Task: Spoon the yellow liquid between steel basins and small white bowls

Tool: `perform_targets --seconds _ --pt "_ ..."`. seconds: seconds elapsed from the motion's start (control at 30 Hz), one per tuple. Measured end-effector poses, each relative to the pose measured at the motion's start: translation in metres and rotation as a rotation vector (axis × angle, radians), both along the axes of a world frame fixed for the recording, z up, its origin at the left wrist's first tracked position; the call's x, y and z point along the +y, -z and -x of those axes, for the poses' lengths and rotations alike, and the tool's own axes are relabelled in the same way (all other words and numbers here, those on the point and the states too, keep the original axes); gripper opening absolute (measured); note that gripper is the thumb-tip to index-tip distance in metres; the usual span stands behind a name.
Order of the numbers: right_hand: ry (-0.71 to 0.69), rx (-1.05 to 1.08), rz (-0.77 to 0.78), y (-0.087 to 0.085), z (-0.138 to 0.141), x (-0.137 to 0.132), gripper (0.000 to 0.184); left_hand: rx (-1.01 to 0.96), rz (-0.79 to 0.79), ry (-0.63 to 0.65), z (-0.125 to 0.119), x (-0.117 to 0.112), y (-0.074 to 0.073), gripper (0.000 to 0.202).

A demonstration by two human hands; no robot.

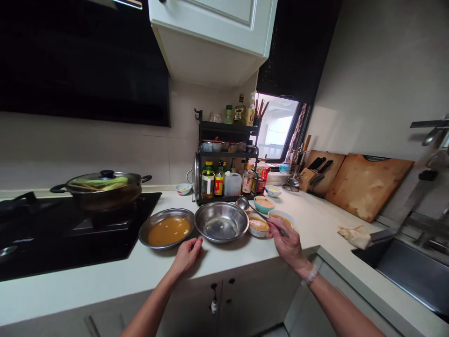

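Observation:
My right hand [286, 243] is closed round the handle of a metal ladle [242, 203] whose scoop hangs above the small bowls. My left hand [188, 255] rests on the white counter [147, 269], fingers curled, just in front of a steel bowl of brown sauce [167, 229]. Beside it sits a nearly empty steel bowl [221, 221]. To the right stand three small bowls with brownish liquid: one nearest [258, 226], a teal one [264, 203] and a white one [281, 217].
A lidded pan [103, 187] sits on the black hob [70, 229] at left. A black rack of bottles [224, 164] stands at the back. Cutting boards [365, 185], a knife block [310, 175], a crumpled cloth [355, 234] and the sink [410, 267] lie to the right.

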State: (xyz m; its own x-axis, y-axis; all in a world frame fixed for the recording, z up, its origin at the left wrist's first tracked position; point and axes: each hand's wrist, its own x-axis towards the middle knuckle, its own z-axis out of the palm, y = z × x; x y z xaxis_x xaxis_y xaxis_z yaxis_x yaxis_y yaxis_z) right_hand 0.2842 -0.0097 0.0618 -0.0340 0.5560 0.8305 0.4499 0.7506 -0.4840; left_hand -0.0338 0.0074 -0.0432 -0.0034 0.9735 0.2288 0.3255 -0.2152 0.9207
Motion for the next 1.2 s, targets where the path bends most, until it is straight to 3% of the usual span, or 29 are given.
perform_targets --seconds 0.17,0.33,0.43,0.73,1.2 --pt "0.203 0.093 0.103 0.007 -0.029 -0.003 0.025 -0.226 0.043 -0.127 -0.013 0.012 0.005 0.056" --pt "0.254 0.047 0.22 0.016 -0.039 -0.005 0.034 -0.289 0.01 -0.125 -0.022 0.019 0.009 0.052" --pt "0.261 0.123 0.3 0.016 -0.037 -0.003 0.041 -0.259 -0.004 -0.109 -0.022 0.016 0.006 0.052" --pt "0.301 0.525 0.406 0.006 -0.052 0.016 0.044 0.04 -0.05 -0.059 -0.022 0.006 -0.005 0.057" --pt "0.221 0.647 0.333 -0.034 -0.044 0.016 0.037 0.089 -0.029 -0.042 -0.023 0.008 -0.004 0.056"
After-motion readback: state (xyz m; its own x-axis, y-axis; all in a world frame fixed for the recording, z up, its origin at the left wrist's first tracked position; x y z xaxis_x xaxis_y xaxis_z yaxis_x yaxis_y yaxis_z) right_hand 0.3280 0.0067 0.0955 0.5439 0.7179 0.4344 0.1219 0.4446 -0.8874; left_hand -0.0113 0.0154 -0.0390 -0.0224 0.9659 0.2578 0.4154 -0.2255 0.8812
